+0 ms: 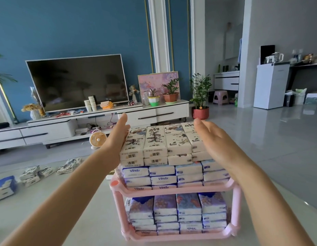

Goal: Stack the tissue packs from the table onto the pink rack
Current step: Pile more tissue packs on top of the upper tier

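Living room: blue wall and a dark TV [77,80] on a white cabinet fill the upper left of the frame. A pale table [65,201] spans the lower frame.

Pink rack [173,191] stands on the table at lower centre, two tiers, both full. Its lower tier holds blue-purple packs [164,205]. Its upper tier holds white-and-blue Vinda packs [163,180], with cream packs [155,142] in two layers on top, four across.

Left hand [117,135]: fingers straight and together, palm flat against the left side of the cream packs. Right hand [211,137]: fingers extended and relaxed at the right side of the same layer. It covers the end packs, so contact there cannot be made out. Neither hand grips anything.

Loose packs [38,173] lie on the table at middle left, well apart from the rack. One blue pack [3,189] is cut off by the left edge. The rack's rear posts are hidden behind the stacks. Small print on the packs is unreadable.
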The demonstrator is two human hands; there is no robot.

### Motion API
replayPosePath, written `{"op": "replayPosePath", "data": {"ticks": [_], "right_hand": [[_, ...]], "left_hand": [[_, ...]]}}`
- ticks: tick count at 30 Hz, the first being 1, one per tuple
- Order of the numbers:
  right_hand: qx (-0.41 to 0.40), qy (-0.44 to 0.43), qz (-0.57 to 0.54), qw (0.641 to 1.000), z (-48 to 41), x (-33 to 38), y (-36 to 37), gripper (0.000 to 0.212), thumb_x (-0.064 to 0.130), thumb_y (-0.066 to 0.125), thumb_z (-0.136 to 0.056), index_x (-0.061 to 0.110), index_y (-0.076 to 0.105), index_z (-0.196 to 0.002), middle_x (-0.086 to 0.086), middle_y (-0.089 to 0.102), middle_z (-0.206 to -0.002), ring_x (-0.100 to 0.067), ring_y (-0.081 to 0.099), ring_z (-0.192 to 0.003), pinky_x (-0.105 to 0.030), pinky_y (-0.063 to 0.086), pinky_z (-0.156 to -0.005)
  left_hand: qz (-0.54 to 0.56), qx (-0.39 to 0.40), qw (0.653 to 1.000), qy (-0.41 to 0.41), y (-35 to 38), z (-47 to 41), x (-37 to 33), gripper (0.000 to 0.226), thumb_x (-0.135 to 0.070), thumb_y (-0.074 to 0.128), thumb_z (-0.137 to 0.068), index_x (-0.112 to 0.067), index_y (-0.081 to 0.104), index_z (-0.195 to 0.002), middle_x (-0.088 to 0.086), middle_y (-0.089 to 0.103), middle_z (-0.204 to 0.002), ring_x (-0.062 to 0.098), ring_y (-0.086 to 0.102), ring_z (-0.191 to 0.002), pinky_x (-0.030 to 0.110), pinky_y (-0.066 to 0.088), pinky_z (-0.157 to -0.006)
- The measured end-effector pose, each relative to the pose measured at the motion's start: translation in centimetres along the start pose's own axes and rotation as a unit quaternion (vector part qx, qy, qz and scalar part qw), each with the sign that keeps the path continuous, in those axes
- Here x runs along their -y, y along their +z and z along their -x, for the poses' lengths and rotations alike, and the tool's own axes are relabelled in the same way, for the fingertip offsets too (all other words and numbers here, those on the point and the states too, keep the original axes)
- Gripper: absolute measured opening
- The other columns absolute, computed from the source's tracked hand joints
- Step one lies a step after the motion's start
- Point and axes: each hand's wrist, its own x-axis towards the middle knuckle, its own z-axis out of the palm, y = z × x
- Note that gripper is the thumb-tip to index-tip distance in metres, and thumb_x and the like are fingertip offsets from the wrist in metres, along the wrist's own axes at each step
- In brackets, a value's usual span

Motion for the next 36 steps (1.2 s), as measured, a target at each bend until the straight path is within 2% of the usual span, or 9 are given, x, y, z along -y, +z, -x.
{"op": "replayPosePath", "data": {"ticks": [5,6,7,12,13,18,24,29,36], "right_hand": [[0.009,-0.01,-0.006,1.0,0.4,0.6,-0.6,0.059,0.051,0.022,-0.094,0.008,0.046,-0.127,-0.001,0.049,-0.133,-0.007,0.049,-0.106,-0.016,0.022,-0.074],[0.008,-0.01,-0.006,1.0,0.4,0.5,-0.7,0.061,0.051,0.022,-0.095,0.002,0.045,-0.125,-0.006,0.049,-0.132,-0.013,0.05,-0.108,-0.013,0.037,-0.077],[0.006,-0.012,-0.002,1.0,0.4,0.3,-0.8,0.062,0.05,0.023,-0.095,-0.002,0.045,-0.122,-0.013,0.048,-0.132,-0.019,0.049,-0.111,-0.009,0.012,-0.088],[-0.023,-0.013,-0.018,0.999,0.3,0.0,-1.0,0.06,0.048,0.025,-0.096,-0.006,0.045,-0.111,-0.021,0.05,-0.127,-0.03,0.049,-0.106,-0.025,0.01,-0.1],[-0.034,-0.011,-0.022,0.999,0.2,-0.2,-1.3,0.062,0.046,0.026,-0.096,-0.01,0.044,-0.115,-0.025,0.049,-0.125,-0.035,0.047,-0.111,-0.039,0.04,-0.097],[-0.024,0.032,-0.058,0.997,1.0,-0.1,-4.1,0.026,0.034,0.049,-0.093,0.029,0.049,-0.119,0.02,0.053,-0.099,0.001,0.053,-0.098,-0.018,0.038,-0.075],[0.066,0.049,0.001,0.997,2.0,-0.7,-6.1,0.052,0.024,0.079,-0.067,0.032,0.053,-0.111,0.012,0.058,-0.106,-0.003,0.055,-0.098,-0.018,0.043,-0.075],[0.041,0.007,0.069,0.997,1.7,-1.2,-5.3,0.034,0.026,0.08,-0.066,0.022,0.057,-0.091,0.004,0.063,-0.095,-0.013,0.059,-0.091,-0.024,0.047,-0.079],[0.04,0.0,0.077,0.996,1.6,-1.3,-4.9,0.031,0.026,0.081,-0.066,0.02,0.058,-0.086,0.004,0.065,-0.087,-0.014,0.061,-0.08,-0.036,0.053,-0.078]], "left_hand": [[-0.005,0.017,1.0,-0.001,-0.5,-0.8,0.2,0.082,-0.073,0.03,-0.082,-0.02,0.027,-0.144,0.011,0.055,-0.129,0.032,0.061,-0.106,0.049,0.046,-0.095],[-0.008,0.021,1.0,-0.003,-0.5,-0.9,0.2,0.082,-0.074,0.029,-0.082,-0.02,0.027,-0.144,0.011,0.056,-0.128,0.032,0.062,-0.105,0.048,0.047,-0.095],[-0.012,0.022,1.0,-0.004,-0.6,-0.9,0.2,0.082,-0.074,0.029,-0.082,-0.02,0.027,-0.144,0.011,0.056,-0.128,0.031,0.063,-0.104,0.048,0.047,-0.094],[-0.059,0.0,0.998,0.027,0.2,0.2,-0.5,0.072,-0.069,0.024,-0.087,-0.018,0.04,-0.135,0.011,0.045,-0.14,0.032,0.049,-0.123,0.046,0.037,-0.104],[-0.09,-0.026,0.994,0.065,0.5,0.3,-0.9,0.069,-0.066,0.023,-0.089,-0.02,0.035,-0.139,0.009,0.034,-0.147,0.03,0.037,-0.133,0.046,0.028,-0.108],[-0.282,-0.017,0.946,0.158,4.1,-0.8,-4.7,0.058,-0.051,0.026,-0.097,-0.015,0.036,-0.14,0.007,0.037,-0.146,0.024,0.033,-0.133,0.044,0.022,-0.113],[-0.465,0.135,0.855,0.185,12.4,-2.0,-6.6,0.039,-0.039,0.019,-0.102,-0.011,0.046,-0.107,0.006,0.051,-0.105,0.019,0.048,-0.098,0.031,0.038,-0.092],[-0.58,0.112,0.797,0.121,14.1,-3.5,-5.3,0.065,-0.052,0.015,-0.097,-0.007,0.036,-0.14,0.01,0.033,-0.148,0.027,0.032,-0.134,0.037,0.02,-0.111],[-0.606,0.084,0.78,0.131,13.8,-3.4,-4.6,0.068,-0.052,0.017,-0.097,0.0,0.038,-0.136,0.015,0.04,-0.142,0.028,0.04,-0.127,0.033,0.027,-0.104]]}}
